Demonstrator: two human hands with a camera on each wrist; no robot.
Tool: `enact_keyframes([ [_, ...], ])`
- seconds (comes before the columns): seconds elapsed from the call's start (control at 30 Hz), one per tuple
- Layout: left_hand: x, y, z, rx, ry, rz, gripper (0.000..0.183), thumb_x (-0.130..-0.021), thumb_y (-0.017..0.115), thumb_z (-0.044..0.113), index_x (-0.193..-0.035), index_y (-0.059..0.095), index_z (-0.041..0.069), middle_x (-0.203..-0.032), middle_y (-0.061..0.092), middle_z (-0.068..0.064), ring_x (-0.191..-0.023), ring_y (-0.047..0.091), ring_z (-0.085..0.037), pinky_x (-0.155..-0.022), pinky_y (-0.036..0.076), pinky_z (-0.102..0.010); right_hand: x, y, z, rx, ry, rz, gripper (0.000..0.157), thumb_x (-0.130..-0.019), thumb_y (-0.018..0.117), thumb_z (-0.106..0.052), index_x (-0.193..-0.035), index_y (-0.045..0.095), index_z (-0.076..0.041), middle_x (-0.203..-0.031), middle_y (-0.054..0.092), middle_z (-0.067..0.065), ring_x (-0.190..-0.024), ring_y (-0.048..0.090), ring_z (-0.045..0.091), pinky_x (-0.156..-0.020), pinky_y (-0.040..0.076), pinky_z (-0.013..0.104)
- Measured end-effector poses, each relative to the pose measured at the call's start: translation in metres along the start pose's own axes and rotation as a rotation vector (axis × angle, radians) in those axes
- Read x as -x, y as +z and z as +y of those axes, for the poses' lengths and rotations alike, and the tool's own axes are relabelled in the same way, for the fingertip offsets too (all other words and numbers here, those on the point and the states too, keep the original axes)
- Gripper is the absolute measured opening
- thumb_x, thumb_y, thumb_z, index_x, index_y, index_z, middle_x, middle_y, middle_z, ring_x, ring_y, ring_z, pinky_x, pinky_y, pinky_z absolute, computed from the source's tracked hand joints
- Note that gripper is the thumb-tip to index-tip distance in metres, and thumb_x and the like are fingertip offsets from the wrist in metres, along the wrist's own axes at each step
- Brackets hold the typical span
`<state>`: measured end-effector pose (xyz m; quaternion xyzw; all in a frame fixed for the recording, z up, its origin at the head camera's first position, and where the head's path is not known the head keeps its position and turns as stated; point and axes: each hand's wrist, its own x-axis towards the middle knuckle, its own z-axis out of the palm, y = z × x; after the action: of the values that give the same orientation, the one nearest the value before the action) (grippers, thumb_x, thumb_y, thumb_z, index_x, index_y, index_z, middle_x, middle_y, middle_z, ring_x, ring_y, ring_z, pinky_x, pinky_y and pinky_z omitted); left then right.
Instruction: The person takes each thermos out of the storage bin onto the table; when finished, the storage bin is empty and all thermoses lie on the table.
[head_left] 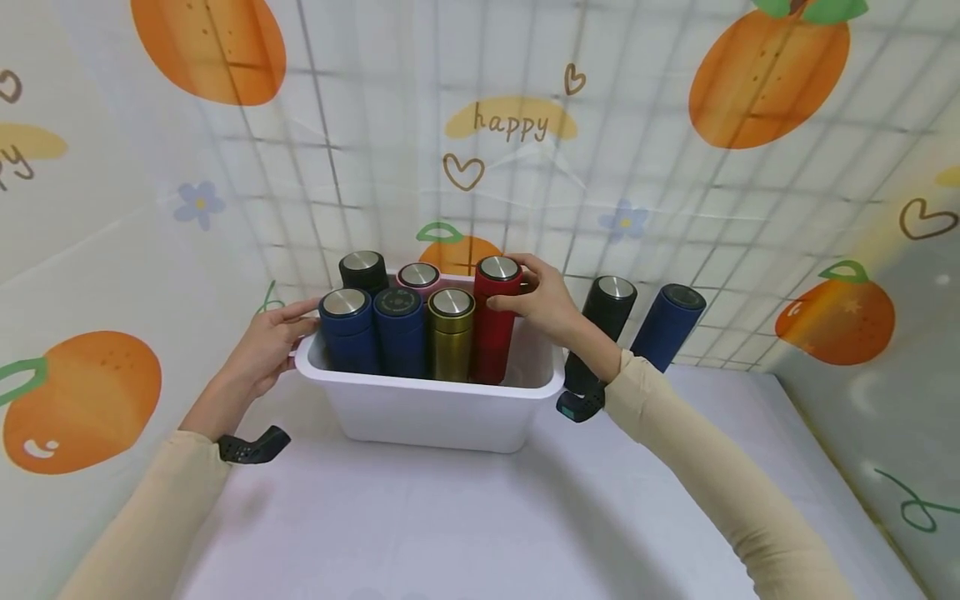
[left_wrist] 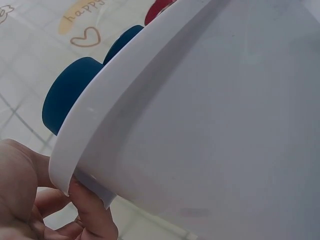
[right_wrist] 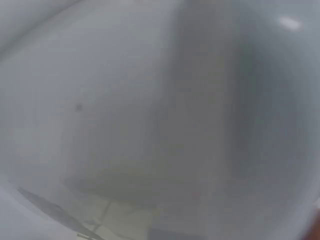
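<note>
A white plastic tub [head_left: 427, 417] stands on the table with several thermos flasks upright inside it. At its left end my left hand [head_left: 273, 346] grips the rim, and the left wrist view has the fingers [left_wrist: 92, 210] curled under the tub's lip. My right hand [head_left: 543, 300] holds a red thermos [head_left: 492, 342] near its top, inside the tub's right part. Beside it stand a gold thermos [head_left: 451, 346], two blue ones, one of them a blue thermos [head_left: 401, 342], a black thermos [head_left: 363, 271] and a pink-rimmed one [head_left: 418, 275]. Blurred pale surface fills the right wrist view.
Right of the tub, a black thermos [head_left: 611, 304] and a dark blue thermos [head_left: 670, 325] stand on the white table [head_left: 420, 525], close to the back. A wire grid behind a printed curtain [head_left: 517, 192] rises along the table's far side.
</note>
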<state>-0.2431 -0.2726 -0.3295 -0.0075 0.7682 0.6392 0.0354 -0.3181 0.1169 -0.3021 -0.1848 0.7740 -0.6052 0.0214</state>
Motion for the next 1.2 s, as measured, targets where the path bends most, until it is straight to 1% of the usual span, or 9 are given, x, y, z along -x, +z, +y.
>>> enact_keyframes([
  [0.17, 0.0, -0.001, -0.001, 0.005, 0.009, -0.001, 0.052, -0.105, 0.049, 0.016, -0.155, 0.036, 0.005, -0.097, 0.062, 0.005, -0.075, 0.059, -0.01, -0.065, 0.058, -0.026, 0.004, -0.005, -0.01, -0.029, -0.012, 0.006, 0.063, -0.084, 0.08, -0.008, -0.14, 0.053, -0.017, -0.126, 0.062, 0.01, -0.11, 0.061, 0.028, -0.085, 0.057, 0.044],
  [0.4, -0.001, -0.002, -0.003, 0.002, 0.011, -0.01, 0.053, -0.106, 0.05, 0.017, -0.155, 0.036, 0.006, -0.102, 0.065, 0.009, -0.08, 0.062, -0.01, -0.067, 0.058, -0.028, 0.009, -0.008, -0.018, -0.035, -0.002, 0.009, 0.062, -0.083, 0.08, -0.009, -0.139, 0.055, -0.019, -0.125, 0.063, 0.009, -0.109, 0.062, 0.027, -0.085, 0.057, 0.045],
  [0.57, -0.001, -0.002, -0.003, -0.002, 0.01, -0.01, 0.053, -0.106, 0.05, 0.017, -0.155, 0.035, 0.006, -0.102, 0.063, 0.007, -0.079, 0.061, -0.01, -0.067, 0.058, -0.027, 0.013, -0.011, -0.027, -0.032, -0.003, -0.001, 0.063, -0.084, 0.08, -0.009, -0.14, 0.054, -0.02, -0.126, 0.063, 0.009, -0.109, 0.061, 0.028, -0.086, 0.056, 0.046],
  [0.77, -0.001, -0.003, -0.003, -0.017, 0.016, -0.008, 0.052, -0.106, 0.049, 0.018, -0.155, 0.036, 0.007, -0.104, 0.063, 0.006, -0.081, 0.061, -0.01, -0.067, 0.058, -0.027, 0.017, -0.019, -0.041, -0.016, -0.02, 0.009, 0.063, -0.084, 0.081, -0.012, -0.14, 0.054, -0.021, -0.126, 0.063, 0.009, -0.109, 0.061, 0.029, -0.085, 0.057, 0.048],
  [0.9, -0.001, -0.003, -0.002, -0.021, 0.015, -0.005, 0.052, -0.106, 0.048, 0.018, -0.155, 0.036, 0.008, -0.105, 0.062, 0.006, -0.081, 0.061, -0.01, -0.067, 0.058, -0.027, 0.021, -0.024, -0.048, -0.04, -0.02, 0.018, 0.063, -0.085, 0.08, -0.011, -0.141, 0.054, -0.02, -0.126, 0.063, 0.01, -0.108, 0.062, 0.029, -0.084, 0.057, 0.047],
  [1.0, -0.001, -0.002, -0.002, -0.02, 0.01, -0.003, 0.052, -0.106, 0.048, 0.018, -0.155, 0.036, 0.008, -0.106, 0.062, 0.006, -0.081, 0.06, -0.01, -0.068, 0.058, -0.026, 0.023, -0.025, -0.05, -0.058, -0.035, 0.021, 0.063, -0.085, 0.08, -0.01, -0.141, 0.054, -0.02, -0.126, 0.063, 0.01, -0.107, 0.062, 0.03, -0.084, 0.057, 0.046],
  [1.2, -0.001, -0.002, -0.002, -0.018, 0.006, -0.005, 0.052, -0.106, 0.048, 0.019, -0.155, 0.035, 0.008, -0.107, 0.062, 0.009, -0.083, 0.062, -0.01, -0.069, 0.058, -0.027, 0.028, -0.03, -0.057, -0.035, -0.081, 0.031, 0.063, -0.084, 0.081, -0.012, -0.141, 0.054, -0.023, -0.125, 0.064, 0.007, -0.106, 0.063, 0.029, -0.084, 0.057, 0.045],
])
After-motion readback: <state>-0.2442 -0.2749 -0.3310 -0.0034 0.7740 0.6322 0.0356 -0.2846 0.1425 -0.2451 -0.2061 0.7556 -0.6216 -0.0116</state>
